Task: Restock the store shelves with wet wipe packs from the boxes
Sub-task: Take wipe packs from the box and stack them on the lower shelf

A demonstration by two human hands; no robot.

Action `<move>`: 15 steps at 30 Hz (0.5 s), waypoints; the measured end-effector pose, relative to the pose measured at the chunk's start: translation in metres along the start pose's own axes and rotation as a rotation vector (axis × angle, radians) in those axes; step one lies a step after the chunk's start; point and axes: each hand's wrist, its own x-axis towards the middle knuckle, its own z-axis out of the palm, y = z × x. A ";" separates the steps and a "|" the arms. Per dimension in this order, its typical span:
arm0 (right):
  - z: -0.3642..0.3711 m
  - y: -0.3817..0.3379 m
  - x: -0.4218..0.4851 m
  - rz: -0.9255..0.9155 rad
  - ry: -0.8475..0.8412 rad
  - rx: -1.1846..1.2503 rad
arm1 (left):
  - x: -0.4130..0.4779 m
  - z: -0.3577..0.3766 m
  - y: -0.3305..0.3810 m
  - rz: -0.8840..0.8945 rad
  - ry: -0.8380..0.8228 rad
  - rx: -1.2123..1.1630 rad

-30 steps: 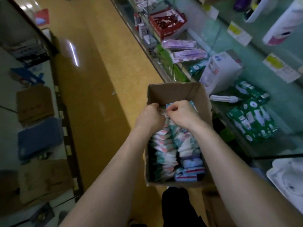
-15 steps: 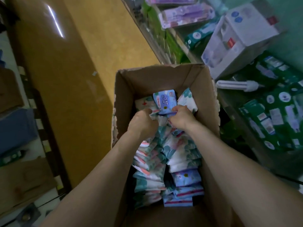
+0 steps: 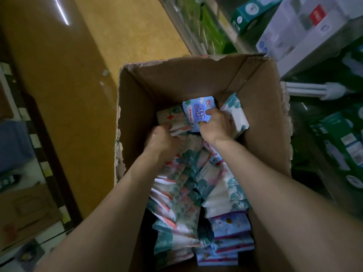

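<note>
An open cardboard box [image 3: 261, 107] stands on the floor below me, filled with several wet wipe packs standing in rows [image 3: 188, 185]. My right hand [image 3: 217, 127] grips a light blue wipe pack [image 3: 197, 109] at the far end of the box, thumb on its face. My left hand [image 3: 163, 142] is curled around a white pack with red and green print [image 3: 170, 118] just left of it. Both forearms reach down into the box.
Store shelves [image 3: 294, 75] run along the right with green packs [image 3: 343, 138], a white carton [image 3: 300, 34] and a white tube [image 3: 314, 90]. Tan floor [image 3: 98, 65] lies to the left, bordered by another shelf unit [image 3: 17, 154].
The view has dropped closer over the box. Both hands have pushed further toward its far end, and the blue pack has tilted up in my right hand.
</note>
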 end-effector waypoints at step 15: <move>0.014 -0.018 0.004 0.274 -0.309 0.729 | 0.016 -0.002 -0.003 -0.113 0.079 -0.317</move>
